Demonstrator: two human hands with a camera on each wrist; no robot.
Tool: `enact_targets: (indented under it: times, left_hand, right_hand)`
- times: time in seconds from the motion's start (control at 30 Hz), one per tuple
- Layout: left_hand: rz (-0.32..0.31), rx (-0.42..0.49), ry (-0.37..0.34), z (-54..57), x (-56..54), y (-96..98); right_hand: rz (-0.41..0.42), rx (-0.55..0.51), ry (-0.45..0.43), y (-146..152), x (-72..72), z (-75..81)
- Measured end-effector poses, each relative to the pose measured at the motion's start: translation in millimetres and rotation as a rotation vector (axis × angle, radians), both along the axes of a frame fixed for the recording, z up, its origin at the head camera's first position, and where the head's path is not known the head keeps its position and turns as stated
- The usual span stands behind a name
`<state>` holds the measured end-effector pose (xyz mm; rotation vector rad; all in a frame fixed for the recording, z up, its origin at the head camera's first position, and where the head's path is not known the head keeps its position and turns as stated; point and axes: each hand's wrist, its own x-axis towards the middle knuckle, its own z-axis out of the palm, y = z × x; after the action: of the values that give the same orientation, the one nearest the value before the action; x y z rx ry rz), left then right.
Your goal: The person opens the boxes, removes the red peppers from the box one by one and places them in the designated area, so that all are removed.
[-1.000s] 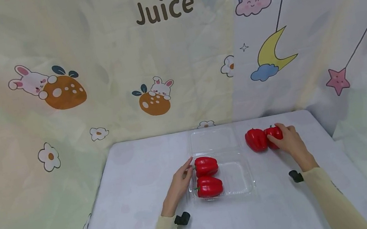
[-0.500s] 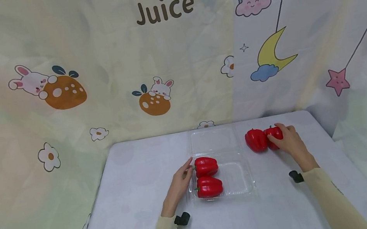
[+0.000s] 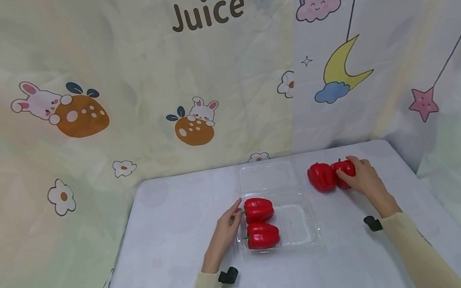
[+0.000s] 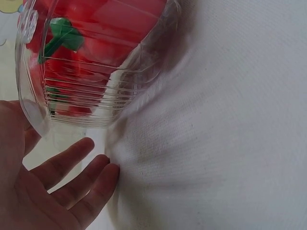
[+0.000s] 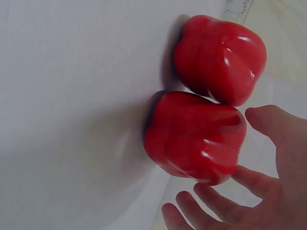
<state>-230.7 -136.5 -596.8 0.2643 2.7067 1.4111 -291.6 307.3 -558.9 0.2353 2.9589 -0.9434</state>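
Two red bell peppers, an upper one (image 3: 259,210) and a lower one (image 3: 263,235), lie on their sides in the left half of a clear plastic clamshell box (image 3: 296,223). Their green stems (image 4: 61,40) point left, toward my left hand (image 3: 224,228). That hand is at the box's left wall, three fingers stretched out loosely below it in the left wrist view. Farther right, another pair of red bell peppers stands side by side on the table. My right hand (image 3: 364,178) has thumb and fingers round the right-hand one (image 5: 194,139); its neighbour (image 5: 220,57) stands close against it.
The box's lid (image 3: 268,178) lies folded back toward the rear edge of the white-covered table (image 3: 174,250). Behind the table hangs a printed cloth (image 3: 137,78). Black wrist cameras sit at both cuffs, one (image 3: 228,275) at the left sleeve.
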Motion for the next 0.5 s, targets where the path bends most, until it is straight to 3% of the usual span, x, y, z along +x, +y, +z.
enact_targets:
  times: [0.5]
  left_hand:
    - [0.003,-0.003,0.003,3.5,1.9,1.9]
  right_hand:
    - [0.002,0.028,0.018,2.4,0.6,4.3]
